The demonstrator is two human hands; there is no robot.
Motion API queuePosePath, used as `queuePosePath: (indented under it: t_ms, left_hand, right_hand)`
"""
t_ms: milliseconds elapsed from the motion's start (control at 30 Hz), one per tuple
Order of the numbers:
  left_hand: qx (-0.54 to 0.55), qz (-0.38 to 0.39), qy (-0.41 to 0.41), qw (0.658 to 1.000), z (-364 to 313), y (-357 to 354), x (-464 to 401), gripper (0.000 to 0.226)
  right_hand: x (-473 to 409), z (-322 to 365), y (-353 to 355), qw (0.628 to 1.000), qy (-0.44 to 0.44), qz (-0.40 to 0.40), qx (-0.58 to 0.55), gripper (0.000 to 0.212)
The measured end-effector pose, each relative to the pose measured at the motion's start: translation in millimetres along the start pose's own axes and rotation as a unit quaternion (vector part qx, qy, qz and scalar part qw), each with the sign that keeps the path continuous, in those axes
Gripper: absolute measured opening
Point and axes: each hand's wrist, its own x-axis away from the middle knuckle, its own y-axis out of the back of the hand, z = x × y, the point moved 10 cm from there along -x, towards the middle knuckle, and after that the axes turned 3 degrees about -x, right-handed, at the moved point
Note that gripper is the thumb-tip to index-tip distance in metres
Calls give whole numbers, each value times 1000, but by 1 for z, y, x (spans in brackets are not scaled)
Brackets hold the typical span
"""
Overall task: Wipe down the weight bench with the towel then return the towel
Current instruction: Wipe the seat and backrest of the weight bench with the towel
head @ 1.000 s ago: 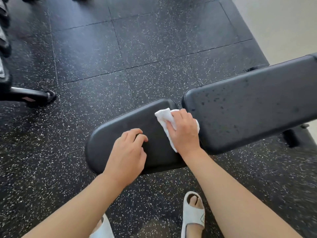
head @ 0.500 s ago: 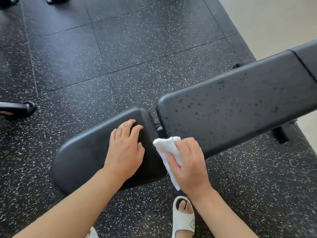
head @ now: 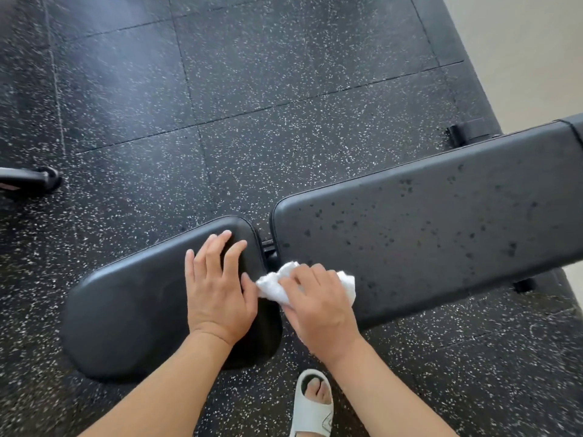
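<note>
Speckled rubber gym floor (head: 252, 89) under weight bench (head: 426, 234). Left hand (head: 217, 288) flat, fingers straight, on seat pad (head: 132, 310), prob. bracing. Right hand (head: 318, 304) bunched round towel (head: 274, 285) at back pad's near corner, where droplets remain.

You are standing in a gym: black rubber floor tiles (head: 252, 74) flecked with white cover the ground, a padded black weight bench (head: 426, 234) (seat and long back pad) sits before you, and another machine's black foot (head: 28, 179) rests at the left edge.
</note>
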Motion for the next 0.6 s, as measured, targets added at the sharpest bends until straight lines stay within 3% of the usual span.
queuePosePath:
  t_ms: [133, 300, 500, 600]
  left_hand:
    - [-4, -1, 3, 1000, 1, 2, -3, 56]
    - [-5, -2, 8, 1000, 3, 2, -2, 57]
    - [-1, -5, 8, 1000, 2, 2, -2, 56]
    - [2, -5, 5, 1000, 3, 1, -1, 56]
  right_hand:
    - [-73, -16, -1, 999, 33, -32, -2, 22]
    - [-166, -38, -18, 999, -15, -35, -18, 28]
    - [-168, -42, -18, 999, -28, -42, -18, 32]
    - [-144, -35, -7, 998, -21, -65, -14, 23]
